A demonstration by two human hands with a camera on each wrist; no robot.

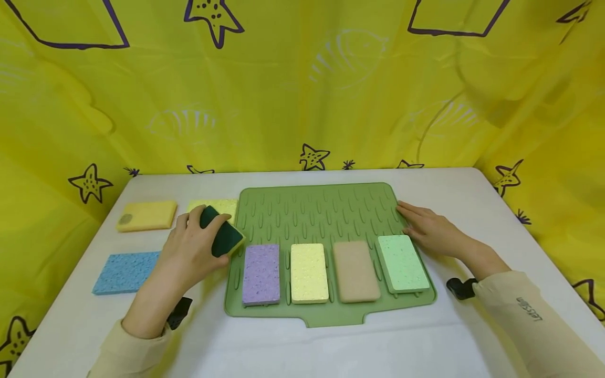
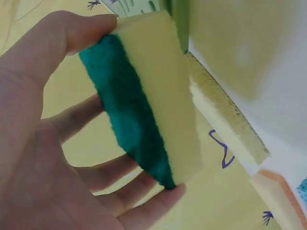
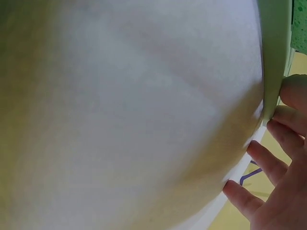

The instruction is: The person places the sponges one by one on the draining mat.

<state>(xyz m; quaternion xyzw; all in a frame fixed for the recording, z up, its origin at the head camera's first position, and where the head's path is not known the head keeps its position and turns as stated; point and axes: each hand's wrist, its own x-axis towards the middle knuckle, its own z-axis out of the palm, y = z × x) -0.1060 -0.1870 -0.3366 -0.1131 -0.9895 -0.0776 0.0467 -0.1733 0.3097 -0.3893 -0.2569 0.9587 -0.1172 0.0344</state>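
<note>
My left hand (image 1: 191, 244) grips a yellow scrub sponge (image 1: 226, 233) with a dark green scouring side, above the left edge of the green mat (image 1: 316, 210). In the left wrist view, thumb and fingertips pinch opposite ends of the sponge (image 2: 158, 96). My right hand (image 1: 435, 231) touches the mat's right edge with extended fingers, also seen in the right wrist view. Along the mat's near side lie a purple sponge (image 1: 261, 274), a pale yellow sponge (image 1: 309, 273), a tan sponge (image 1: 356, 271) and a mint green sponge (image 1: 403, 264).
Left of the mat, a blue sponge (image 1: 125, 273) lies partly behind my left arm. Farther back are a yellow sponge with a round mark (image 1: 147, 215) and another yellow sponge (image 1: 215, 203), partly covered by my hand. A yellow patterned curtain (image 1: 283, 94) surrounds the white table (image 1: 283, 352).
</note>
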